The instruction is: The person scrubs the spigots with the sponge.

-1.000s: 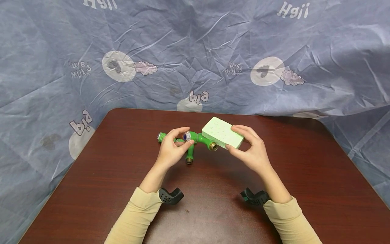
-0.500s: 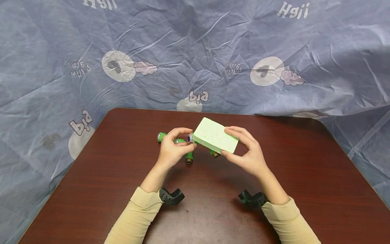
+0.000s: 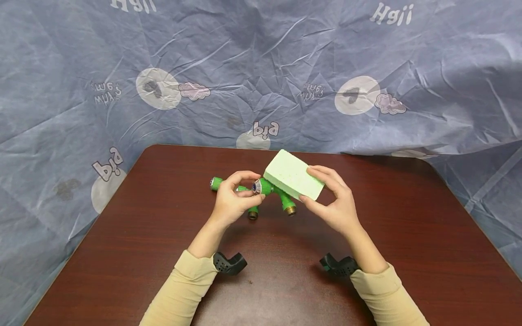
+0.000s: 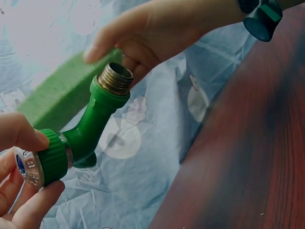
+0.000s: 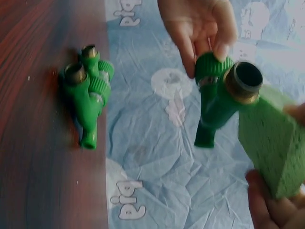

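Note:
My left hand [image 3: 230, 203] pinches the ribbed knob of a green valve [image 4: 90, 124] between thumb and fingers, holding it over the table. The valve has a silver collar with a blue centre on its knob and an open brass threaded end. In the head view, a pale green sponge [image 3: 292, 174] partly covers the valve. My right hand [image 3: 336, 199] grips this block by its right end, thumb on the near side and fingers on the far side. Sponge and valve lie close together; contact looks likely in the head view but is not certain.
Two similar green valves [image 5: 88, 107] lie on the dark red wooden table [image 3: 261, 267], behind my left hand and partly hidden in the head view. A creased blue printed cloth [image 3: 261, 68] hangs behind the table.
The sponge has swept left across the valve, then back right and up. The valve has shifted slightly right, and its threaded end has swung down. My left hand has moved a little right.

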Motion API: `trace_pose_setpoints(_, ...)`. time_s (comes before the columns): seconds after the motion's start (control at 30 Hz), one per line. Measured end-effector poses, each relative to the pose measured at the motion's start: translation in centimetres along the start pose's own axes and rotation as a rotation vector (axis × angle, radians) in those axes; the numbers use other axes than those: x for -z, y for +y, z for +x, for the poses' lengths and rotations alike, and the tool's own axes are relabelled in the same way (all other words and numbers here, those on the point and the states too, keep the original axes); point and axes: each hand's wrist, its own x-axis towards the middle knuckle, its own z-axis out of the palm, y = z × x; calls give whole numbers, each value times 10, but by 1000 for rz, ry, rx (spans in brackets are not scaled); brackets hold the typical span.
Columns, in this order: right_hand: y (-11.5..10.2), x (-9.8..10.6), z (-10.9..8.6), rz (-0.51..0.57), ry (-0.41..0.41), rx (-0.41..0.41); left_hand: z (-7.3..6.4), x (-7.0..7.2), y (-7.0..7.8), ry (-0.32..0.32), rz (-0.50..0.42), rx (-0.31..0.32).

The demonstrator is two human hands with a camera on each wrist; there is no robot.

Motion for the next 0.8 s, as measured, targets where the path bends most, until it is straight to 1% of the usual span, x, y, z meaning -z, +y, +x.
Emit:
trace_pose_setpoints(0.07, -1, -1, -1, -6, -37, 7, 0, 0, 0, -15, -13, -2)
trace_pose_setpoints(0.13, -3, -1, -1, -41, -43, 11, 0, 0, 0, -20, -19, -3)
trace_pose_setpoints(0.23, -4, -1, 1, -100, 21, 7, 0, 0, 0, -23, -25, -15)
trace_pose_setpoints(0.3, -4, 0, 1, -97, 55, -5, -1, -1, 1, -28, -27, -17)
trace_pose_setpoints(0.33, -4, 1, 1, -87, 58, -10, -1, -1, 1, -32, -30, -22)
trace_pose_setpoints(0.47, -3, 1, 0, -33, 6, -14, -2, -3, 1, -48, -41, -45)
trace_pose_setpoints(0.53, 3, 1, -2, -38, -17, -10, -3, -4, 1, -62, -56, -65)
trace_pose_setpoints(0.6, 13, 0, -4, -58, -11, -4, -4, -6, 1, -81, -67, -88)
trace_pose_setpoints(0.7, 30, 1, -6, -118, 32, 7, -5, -8, 1, -116, -78, -111)
trace_pose_setpoints(0.8, 40, 3, -6, -204, 101, -7, -6, -9, 1, -133, -77, -118)
